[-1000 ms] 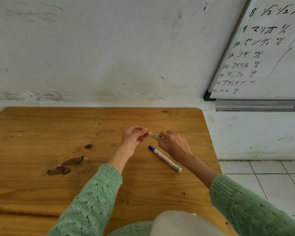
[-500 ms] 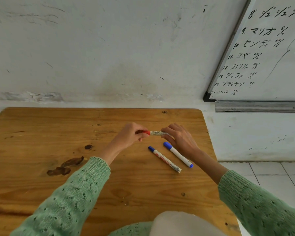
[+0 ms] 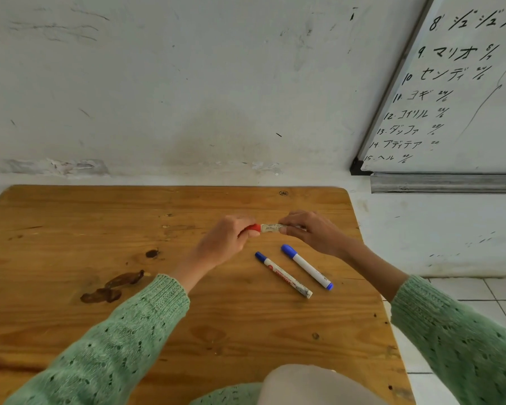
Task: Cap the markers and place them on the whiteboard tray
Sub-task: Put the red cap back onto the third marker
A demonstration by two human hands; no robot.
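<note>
Three markers are in view on the wooden table (image 3: 70, 229), and two of them lie loose near its right side, just toward the person from the hands. The first loose marker (image 3: 283, 274) has a slim blue cap pointing up and left and a printed white barrel. The second loose marker (image 3: 306, 266) lies just to its right, nearly parallel and not touching it, with a fatter blue cap at the far end and a small blue plug at the near end. Both are capped. The third marker (image 3: 270, 228) is held level above the table between the two hands. The left hand (image 3: 225, 241) is closed around its red cap (image 3: 254, 228), with the fingers curled over most of the cap. The right hand (image 3: 310, 232) pinches the other end of the white barrel between thumb and fingertips, hiding that end. The cap sits against the barrel, though whether it is pushed fully home cannot be told. Both arms wear green knitted sleeves (image 3: 123, 340). One dark brown stain (image 3: 111, 287) marks the table on the left, well apart from the markers. One whiteboard (image 3: 465, 97) covered in black writing hangs on the scuffed white wall (image 3: 187, 83) at the upper right, and its single metal tray (image 3: 444, 184) runs along the bottom edge, beyond the table's far right corner. White floor tiles (image 3: 465, 296) show to the right of the table. Nothing lies between the markers and the tray.
</note>
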